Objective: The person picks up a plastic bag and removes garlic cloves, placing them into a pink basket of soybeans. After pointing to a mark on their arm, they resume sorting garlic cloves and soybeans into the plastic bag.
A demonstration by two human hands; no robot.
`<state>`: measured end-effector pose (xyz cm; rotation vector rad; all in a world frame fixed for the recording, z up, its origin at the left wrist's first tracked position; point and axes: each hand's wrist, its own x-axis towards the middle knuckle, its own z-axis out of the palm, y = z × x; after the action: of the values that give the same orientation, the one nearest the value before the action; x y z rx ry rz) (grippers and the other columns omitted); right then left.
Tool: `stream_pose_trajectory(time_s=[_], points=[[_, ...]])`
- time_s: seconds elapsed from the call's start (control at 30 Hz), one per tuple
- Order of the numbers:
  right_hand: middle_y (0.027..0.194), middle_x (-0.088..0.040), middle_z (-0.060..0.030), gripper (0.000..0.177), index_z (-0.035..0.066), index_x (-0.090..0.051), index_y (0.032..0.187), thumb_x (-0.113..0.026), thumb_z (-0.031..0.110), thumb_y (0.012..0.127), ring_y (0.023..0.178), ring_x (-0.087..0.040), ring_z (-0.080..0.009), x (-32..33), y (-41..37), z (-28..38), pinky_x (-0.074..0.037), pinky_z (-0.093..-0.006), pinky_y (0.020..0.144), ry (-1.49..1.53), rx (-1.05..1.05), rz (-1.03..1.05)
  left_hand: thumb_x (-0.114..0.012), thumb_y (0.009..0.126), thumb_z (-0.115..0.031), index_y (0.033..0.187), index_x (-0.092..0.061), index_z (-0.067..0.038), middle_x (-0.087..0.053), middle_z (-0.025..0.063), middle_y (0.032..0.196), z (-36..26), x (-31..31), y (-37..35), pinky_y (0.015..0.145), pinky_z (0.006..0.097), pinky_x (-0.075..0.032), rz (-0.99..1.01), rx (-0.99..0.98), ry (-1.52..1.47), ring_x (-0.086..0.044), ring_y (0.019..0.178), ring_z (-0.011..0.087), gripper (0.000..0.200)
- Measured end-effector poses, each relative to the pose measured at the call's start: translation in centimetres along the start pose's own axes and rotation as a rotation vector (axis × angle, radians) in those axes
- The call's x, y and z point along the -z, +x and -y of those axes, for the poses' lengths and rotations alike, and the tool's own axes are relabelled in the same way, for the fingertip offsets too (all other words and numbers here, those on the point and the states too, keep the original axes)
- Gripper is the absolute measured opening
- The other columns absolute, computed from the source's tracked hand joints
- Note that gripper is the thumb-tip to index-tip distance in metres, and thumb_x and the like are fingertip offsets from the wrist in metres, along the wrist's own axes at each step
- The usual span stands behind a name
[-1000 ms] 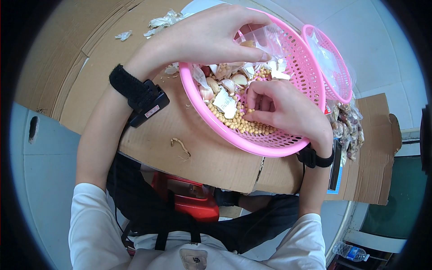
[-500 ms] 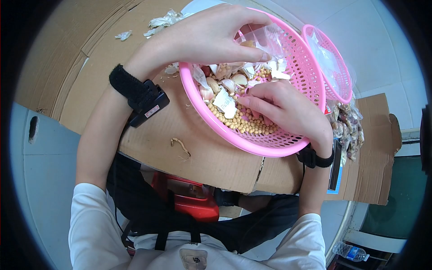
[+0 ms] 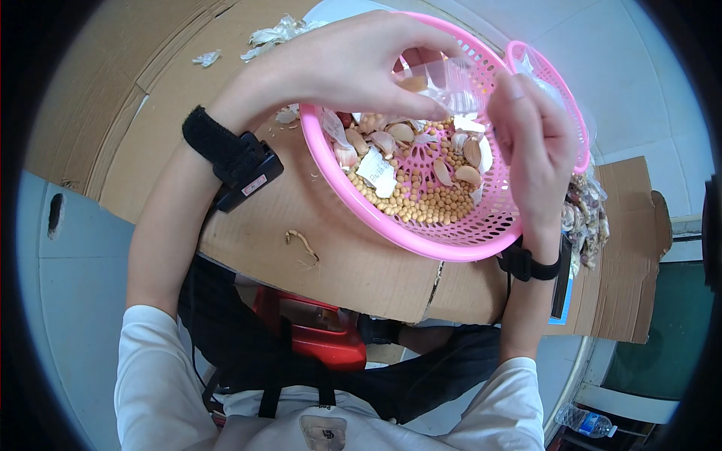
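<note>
A pink plastic basket (image 3: 391,225) rests on brown cardboard and holds soybeans (image 3: 421,203), garlic cloves (image 3: 391,139) and paper scraps. My left hand (image 3: 338,64) hovers over the basket's far side, pinching a small clear plastic bag (image 3: 451,79) that has a tan piece inside. My right hand (image 3: 530,146) is raised above the basket's right rim, its fingertips pressed together at the bag's mouth. Whatever those fingertips pinch is too small to make out. Both wrists wear black straps.
A second, smaller pink basket (image 3: 571,128) with clear bags stands behind on the right. Bags of mixed nuts (image 3: 587,214) lie beside it. Garlic skins (image 3: 271,34) litter the cardboard (image 3: 338,263) at the back. A water bottle (image 3: 590,421) lies on the floor.
My right hand has lifted out of the beans in the basket and risen to the bag's mouth. The left hand has kept the bag almost still.
</note>
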<state>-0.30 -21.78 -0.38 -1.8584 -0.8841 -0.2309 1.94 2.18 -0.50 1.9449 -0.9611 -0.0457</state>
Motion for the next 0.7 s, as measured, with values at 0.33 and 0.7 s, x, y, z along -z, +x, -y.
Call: stream_pose_trajectory(time_s=[0.33, 0.7], points=[[0.065, -0.041, 0.0091, 0.04, 0.004, -0.058, 0.072, -0.067, 0.023, 0.105, 0.06, -0.033, -0.0012, 0.3, 0.4, -0.7, -0.023, -0.0237, 0.053, -0.005, -0.017, -0.163, -0.082, 0.08, -0.031, 0.13, -0.066, 0.001, -0.07, 0.0139, 0.1, 2.5, -1.8, 0.2, 0.078, 0.0345, -0.054, -0.157, -0.199, 0.201, -0.064, 0.085, 0.021, 0.062], [0.062, -0.039, 0.01, 0.041, 0.005, -0.06, 0.068, -0.071, 0.024, 0.102, 0.06, -0.032, -0.0004, 0.3, 0.7, -0.8, -0.021, -0.0248, 0.052, -0.017, -0.069, -0.198, -0.081, 0.082, -0.029, 0.131, -0.066, 0.002, -0.071, 0.0132, 0.101, 2.1, -1.6, 0.0, 0.082, 0.035, -0.054, -0.107, -0.147, 0.151, -0.065, 0.089, 0.0204, 0.06]])
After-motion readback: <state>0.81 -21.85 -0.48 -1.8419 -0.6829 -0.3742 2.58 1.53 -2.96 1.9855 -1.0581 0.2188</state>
